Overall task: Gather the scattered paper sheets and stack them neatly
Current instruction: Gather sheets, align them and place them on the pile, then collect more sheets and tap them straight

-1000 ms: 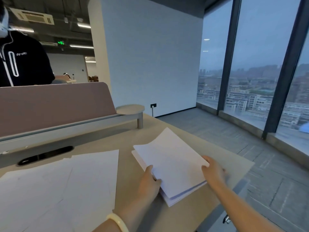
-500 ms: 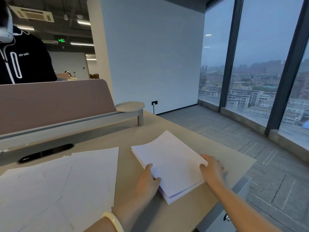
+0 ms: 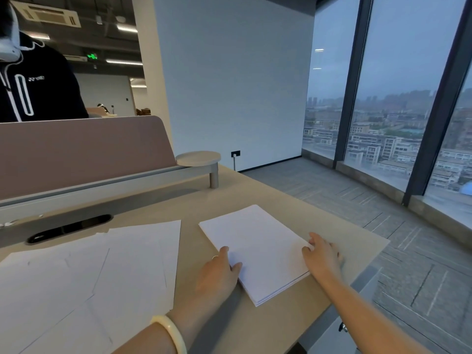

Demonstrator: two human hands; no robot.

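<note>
A pinkish divider panel is standing along the far edge of the surface, with a grey rail below it and a small round shelf on a post at its right end. A dark oval cable slot is sitting in the surface just in front of the rail, near the far left. Behind the panel, a person in a dark jacket is showing at the far left corner. Beyond the surface's right edge, tall windows are lining the carpeted floor.

One squared stack of paper is lying near the right edge of the surface, turned at an angle to it. The left hand is resting at the stack's near left side, fingers loosely curled, thumb lying on the top sheet; a pale bangle is circling that wrist and a ring is sitting on one finger. The right hand is lying open and flat against the stack's right side, fingertips touching the edge. Neither hand is gripping anything.

To the left, apart from the stack, loose sheets are lying overlapped and skewed toward the near left corner; at least three can be counted, though the exact number cannot be told. Nothing is lying between the loose sheets and the stack.
</note>
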